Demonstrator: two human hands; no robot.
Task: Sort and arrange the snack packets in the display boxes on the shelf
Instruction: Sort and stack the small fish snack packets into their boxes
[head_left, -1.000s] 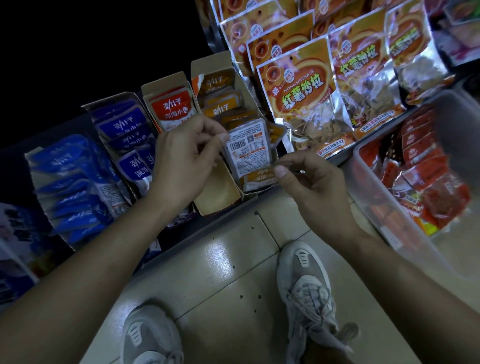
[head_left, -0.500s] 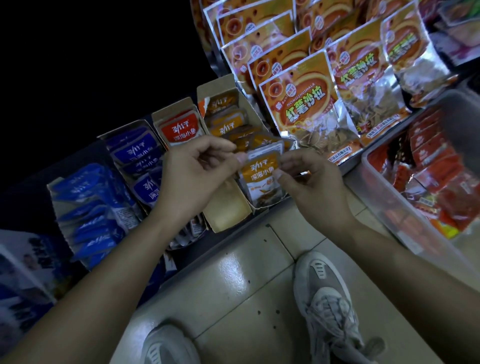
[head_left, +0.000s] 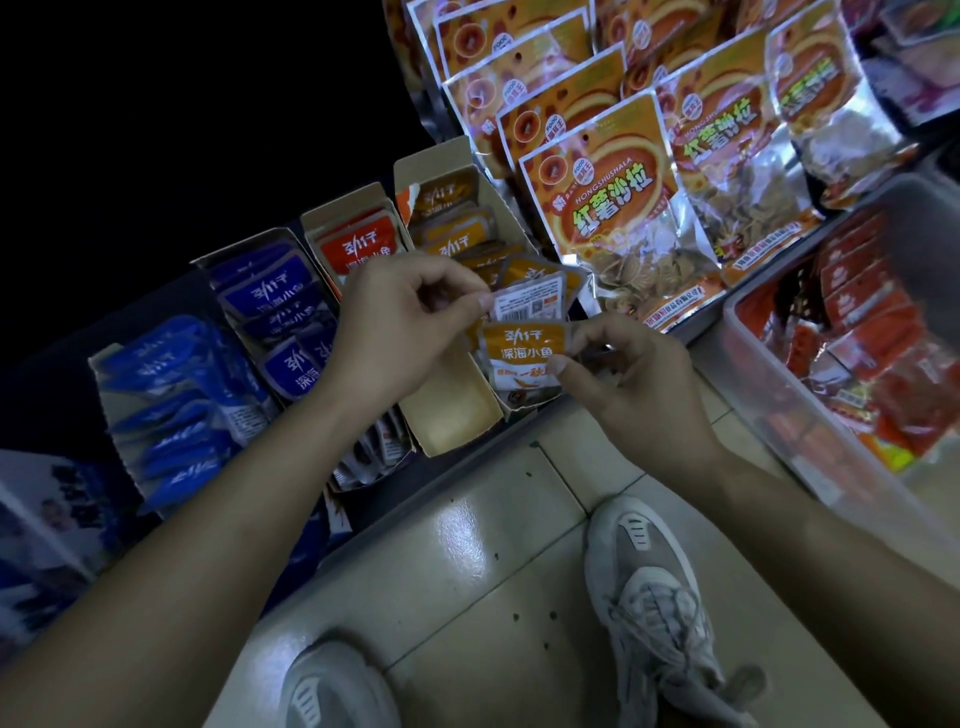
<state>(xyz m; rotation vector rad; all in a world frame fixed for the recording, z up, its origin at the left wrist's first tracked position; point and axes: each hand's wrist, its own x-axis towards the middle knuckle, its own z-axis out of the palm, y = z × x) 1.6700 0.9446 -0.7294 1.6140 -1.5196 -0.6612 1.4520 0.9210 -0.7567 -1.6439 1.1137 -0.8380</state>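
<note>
Several cardboard display boxes stand side by side on a low shelf. The right one holds orange snack packets. My left hand pinches a small packet that shows its silver back with a barcode. Just below it, my right hand pinches an orange packet face up, over the front end of that box. The red-packet box is partly hidden by my left hand; its front half shows bare cardboard.
Blue packets fill two boxes to the left. Large orange hanging bags stand to the right of the boxes. A clear plastic bin with red packets sits at far right. My shoes are on the tiled floor below.
The camera has shifted a little. The single packet between both hands has become two: a barcode-side packet in my left hand and an orange face-up one in my right, slightly lower.
</note>
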